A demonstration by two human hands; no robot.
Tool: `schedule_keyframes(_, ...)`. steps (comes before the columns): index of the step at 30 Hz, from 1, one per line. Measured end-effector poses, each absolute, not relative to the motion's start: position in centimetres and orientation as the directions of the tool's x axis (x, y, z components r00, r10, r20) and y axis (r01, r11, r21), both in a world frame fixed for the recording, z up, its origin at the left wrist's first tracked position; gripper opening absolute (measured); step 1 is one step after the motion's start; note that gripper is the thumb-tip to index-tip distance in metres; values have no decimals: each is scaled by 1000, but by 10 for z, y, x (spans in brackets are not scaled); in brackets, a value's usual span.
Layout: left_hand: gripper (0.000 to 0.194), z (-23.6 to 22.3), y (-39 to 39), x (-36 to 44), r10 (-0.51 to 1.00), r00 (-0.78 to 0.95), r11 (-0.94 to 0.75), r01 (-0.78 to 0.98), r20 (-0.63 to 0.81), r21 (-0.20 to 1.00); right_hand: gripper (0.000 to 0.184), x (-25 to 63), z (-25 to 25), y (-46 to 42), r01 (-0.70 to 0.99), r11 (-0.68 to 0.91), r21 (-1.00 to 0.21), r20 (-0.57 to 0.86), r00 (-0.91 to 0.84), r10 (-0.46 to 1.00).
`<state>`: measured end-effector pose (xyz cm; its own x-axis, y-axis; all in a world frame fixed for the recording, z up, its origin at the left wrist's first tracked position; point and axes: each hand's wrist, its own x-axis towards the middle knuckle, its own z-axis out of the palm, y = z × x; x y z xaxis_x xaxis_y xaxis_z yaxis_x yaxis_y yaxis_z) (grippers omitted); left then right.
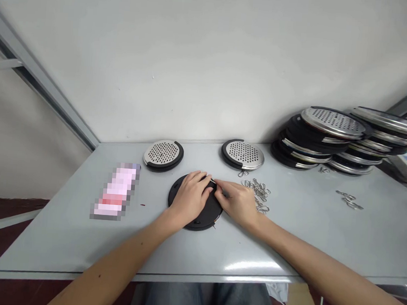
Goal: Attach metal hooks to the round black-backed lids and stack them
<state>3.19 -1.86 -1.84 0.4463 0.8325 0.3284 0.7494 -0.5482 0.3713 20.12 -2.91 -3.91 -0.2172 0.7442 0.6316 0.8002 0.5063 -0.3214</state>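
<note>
A round black disc (199,217) lies flat on the grey table (288,242) in front of me. My left hand (190,195) presses down on its top, fingers curled over the far edge. My right hand (238,202) meets it at the disc's right rim, fingertips pinched on a small metal clip (213,181). A heap of several loose metal clips (259,192) sits just right of my right hand.
Two perforated metal discs with black rims (163,154) (243,154) lie behind the hands. Stacks of the same discs (321,137) (375,136) stand at the back right. More clips (349,200) lie at the right. A blurred pink object (115,190) lies at the left.
</note>
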Motion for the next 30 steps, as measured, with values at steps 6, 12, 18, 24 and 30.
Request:
schedule_keyframes(6,31,-16,-21,32,834,451,-546,760,319,353,21,204,-35,-29,783,515,-348,571,-259,779)
schedule_keyframes(12,32,-15,-21,32,837,436,-541,750,331,381,23,208,-34,-23,789,487,-374,571,-218,792)
schedule_keyframes(18,34,-14,-22,31,837,435,-543,733,331,410,19,206,-33,-23,793,484,-369,547,-236,803)
schedule_keyframes(24,34,-14,-22,31,833,437,-549,726,340,414,20,203,-27,-27,790,497,-360,539,-258,801)
schedule_keyframes(30,35,-15,-21,30,827,442,-558,722,348,408,26,202,-26,-32,829,492,-265,508,-313,802)
